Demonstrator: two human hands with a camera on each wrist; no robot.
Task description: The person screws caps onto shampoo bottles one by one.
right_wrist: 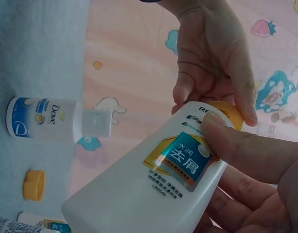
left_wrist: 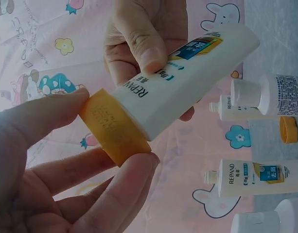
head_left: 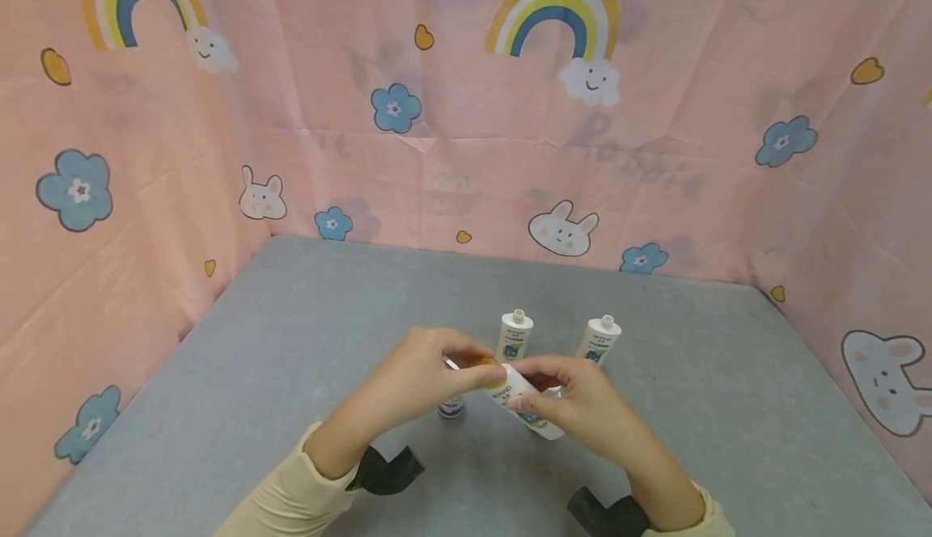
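In the head view my left hand (head_left: 415, 371) and right hand (head_left: 586, 399) meet over the table at a white shampoo bottle (head_left: 548, 429), tilted with its top toward the left. My left thumb and fingers pinch its orange cap (left_wrist: 114, 128), which sits on the bottle's top end. My right hand grips the bottle's body, thumb across the front label near the top. A small white and blue Dove bottle (right_wrist: 46, 118) stands by my left hand, partly hidden by it in the head view.
Behind my hands stand two uncapped white shampoo bottles (head_left: 516, 333) (left_wrist: 255, 178) with bare necks. A white-capped bottle (left_wrist: 265, 95) with fine print and a loose orange cap (left_wrist: 288, 129) are also on the grey table (head_left: 349, 302). Pink printed cloth (head_left: 466, 165) surrounds the table's back and sides.
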